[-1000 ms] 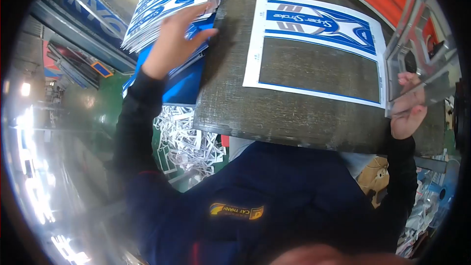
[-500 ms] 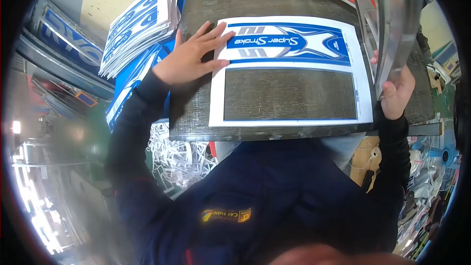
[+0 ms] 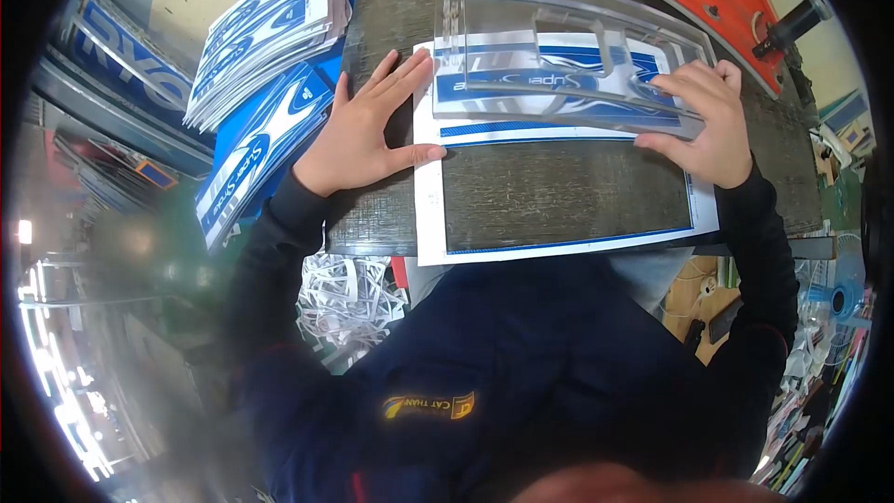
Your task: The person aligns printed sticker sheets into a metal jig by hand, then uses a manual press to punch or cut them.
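Fingers of left hand (image 3: 358,138) spread wide, gripping nothing, forefinger and thumb over printed sheet's (image 3: 429,210) left margin. Clear template (image 3: 503,54) above sheet's printed panel; right hand (image 3: 715,130), partly closed, holds its right end.

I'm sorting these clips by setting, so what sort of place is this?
Probably a print-finishing or die-cutting workshop: there is a stack of printed sheets, a heap of white paper offcuts, and a sheet with a cut-out window under a clear plate.
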Demonstrator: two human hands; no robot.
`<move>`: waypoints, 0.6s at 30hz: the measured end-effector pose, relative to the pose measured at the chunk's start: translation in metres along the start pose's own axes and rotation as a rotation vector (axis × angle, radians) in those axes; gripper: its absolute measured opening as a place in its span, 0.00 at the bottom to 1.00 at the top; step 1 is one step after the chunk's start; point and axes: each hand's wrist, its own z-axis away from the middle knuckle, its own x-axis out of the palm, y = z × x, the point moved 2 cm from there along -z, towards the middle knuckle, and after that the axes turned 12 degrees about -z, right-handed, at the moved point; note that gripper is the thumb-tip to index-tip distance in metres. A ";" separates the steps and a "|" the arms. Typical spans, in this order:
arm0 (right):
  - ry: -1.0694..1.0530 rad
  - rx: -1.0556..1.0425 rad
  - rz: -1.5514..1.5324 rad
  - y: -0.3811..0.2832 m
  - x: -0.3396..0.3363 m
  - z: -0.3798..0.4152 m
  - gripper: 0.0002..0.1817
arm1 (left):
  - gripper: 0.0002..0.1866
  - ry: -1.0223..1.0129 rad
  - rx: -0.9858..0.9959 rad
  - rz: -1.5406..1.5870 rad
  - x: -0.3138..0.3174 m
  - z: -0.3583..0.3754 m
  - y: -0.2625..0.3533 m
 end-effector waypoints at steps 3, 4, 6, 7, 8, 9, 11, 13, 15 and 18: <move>-0.027 -0.030 0.019 -0.004 0.011 -0.006 0.32 | 0.55 0.019 0.017 0.001 0.004 -0.002 -0.006; -0.044 -0.032 0.018 -0.006 0.014 -0.009 0.32 | 0.56 0.029 0.028 0.032 0.005 -0.003 -0.008; -0.050 -0.041 0.016 -0.007 0.019 -0.011 0.32 | 0.59 0.049 0.024 0.045 0.006 -0.001 -0.010; -0.049 -0.046 0.015 -0.008 0.022 -0.012 0.32 | 0.61 0.075 0.025 0.093 0.005 0.001 -0.011; -0.050 -0.047 0.016 -0.008 0.024 -0.013 0.32 | 0.63 0.102 0.028 0.140 0.003 0.001 -0.011; -0.061 -0.038 0.008 -0.009 0.025 -0.013 0.32 | 0.63 0.104 0.030 0.141 0.002 0.001 -0.011; -0.073 -0.026 -0.001 -0.011 0.028 -0.013 0.33 | 0.65 0.095 0.042 0.152 0.001 0.003 -0.011; -0.066 -0.033 0.003 -0.012 0.032 -0.013 0.33 | 0.64 0.096 0.037 0.138 0.002 0.002 -0.011; -0.062 -0.035 0.001 -0.012 0.034 -0.013 0.33 | 0.63 0.094 0.031 0.123 0.002 0.001 -0.011; -0.058 -0.033 -0.004 -0.011 0.037 -0.013 0.33 | 0.61 0.089 0.022 0.148 0.001 0.000 -0.012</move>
